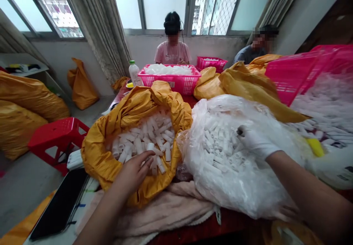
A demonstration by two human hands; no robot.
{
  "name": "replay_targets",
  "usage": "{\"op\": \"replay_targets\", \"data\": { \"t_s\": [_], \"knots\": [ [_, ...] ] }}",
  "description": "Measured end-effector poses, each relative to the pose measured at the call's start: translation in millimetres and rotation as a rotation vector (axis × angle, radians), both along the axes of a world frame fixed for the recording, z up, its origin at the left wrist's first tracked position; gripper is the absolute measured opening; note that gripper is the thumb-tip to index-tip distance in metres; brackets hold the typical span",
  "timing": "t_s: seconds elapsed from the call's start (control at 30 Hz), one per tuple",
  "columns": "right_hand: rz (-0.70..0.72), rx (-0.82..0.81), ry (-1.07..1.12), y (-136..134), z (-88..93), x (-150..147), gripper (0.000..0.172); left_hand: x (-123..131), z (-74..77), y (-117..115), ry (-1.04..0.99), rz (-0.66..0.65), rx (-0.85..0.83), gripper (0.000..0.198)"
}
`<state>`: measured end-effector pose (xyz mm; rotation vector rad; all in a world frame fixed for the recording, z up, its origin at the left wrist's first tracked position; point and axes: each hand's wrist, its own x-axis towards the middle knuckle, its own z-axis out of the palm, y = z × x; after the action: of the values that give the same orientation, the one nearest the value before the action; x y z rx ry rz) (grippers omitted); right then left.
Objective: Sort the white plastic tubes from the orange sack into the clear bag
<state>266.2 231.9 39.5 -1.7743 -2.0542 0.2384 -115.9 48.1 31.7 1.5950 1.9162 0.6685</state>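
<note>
Head view: my left grip (135,173) curls loosely against white tubes (143,138) in the yellow sack (93,156); my gloved right grip (256,142) pinches above the clear bag (248,190), any hold unclear.

A close-fitting white glove is being worn on the right hand (256,142), with its cuff being ended around the wrist. The left hand (135,173) is being kept ungloved, while both forearms (309,190) are being left uncovered by any sleeve, and no cables or markings are being seen.
</note>
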Motion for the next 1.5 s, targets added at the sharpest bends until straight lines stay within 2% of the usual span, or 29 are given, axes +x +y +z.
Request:
{"op": "replay_targets", "data": {
  "t_s": [0.07,0.13,0.2,0.23,0.3,0.37,0.4,0.47,0.57,0.63,0.7,0.87,1.07,1.13,1.23,1.3,1.37,1.47,1.5],
  "knots": [
    [0.032,-0.12,0.229,-19,14.9,-8,0.04,6,-6.2,-10,-0.233,0.013,0.067,0.04],
    [0.151,-0.266,0.652,-51,27.5,-25,0.055,15,-13.3,-17,-0.499,-0.003,0.128,0.054],
    [0.282,-0.375,1.081,-90,33.1,-51,0.057,28,-19.4,-23,-0.74,-0.042,0.188,0.059],
    [0.311,-0.418,1.241,-109,32.5,-66,0.055,35,-21.7,-26,-0.836,-0.056,0.21,0.053],
    [0.365,-0.512,1.496,-138,25.4,-95,0.05,45,-24.6,-33,-0.966,-0.075,0.227,0.034],
    [0.406,-0.564,1.695,-155,14.6,-118,0.042,49,-25.2,-40,-1.014,-0.131,0.217,0.033],
    [0.419,-0.573,1.769,-160,9.5,-125,0.039,49,-24.6,-43,-0.984,-0.154,0.221,0.038],
    [0.431,-0.575,1.854,-165,2.1,-132,0.036,45,-21.4,-47,-0.776,-0.126,0.258,0.048],
    [0.398,-0.55,1.921,-168,0.6,-135,0.028,38,-11.9,-50,-0.272,-0.01,0.319,0.033],
    [0.328,-0.5,1.988,-171,5.4,-138,0.024,41,-4.4,-53,-0.066,-0.055,0.346,0.027],
    [0.249,-0.46,2.045,-175,13.4,-144,0.025,51,1.8,-57,-0.028,-0.148,0.357,0.027],
    [0.197,-0.487,2.084,-188,30.9,-161,0.024,84,7.6,-70,-0.19,-0.334,0.219,0.022],
    [0.15,-0.571,2.062,-200,23.2,-174,0.025,91,8.5,-73,-0.301,-0.379,0.193,0.023],
    [0.223,-0.453,1.932,-205,17.5,-177,0.022,91,7.0,-72,-0.339,-0.363,0.196,0.025],
    [0.447,-0.164,1.548,-209,9.8,-174,0.009,92,2.0,-72,-0.481,-0.359,0.184,0.026],
    [0.543,-0.037,1.341,-206,5.4,-169,0.005,92,-0.8,-71,-0.59,-0.369,0.172,0.029],
    [0.526,0.068,1.213,-202,1.9,-163,0.008,92,-0.9,-70,-0.626,-0.358,0.172,0.03],
    [0.397,0.289,1.071,-199,-1.0,-158,0.012,91,3.5,-67,-0.542,-0.352,0.171,0.027],
    [0.374,0.313,1.061,-200,-1.4,-158,0.015,91,5.1,-66,-0.508,-0.355,0.168,0.027]
  ]
}}
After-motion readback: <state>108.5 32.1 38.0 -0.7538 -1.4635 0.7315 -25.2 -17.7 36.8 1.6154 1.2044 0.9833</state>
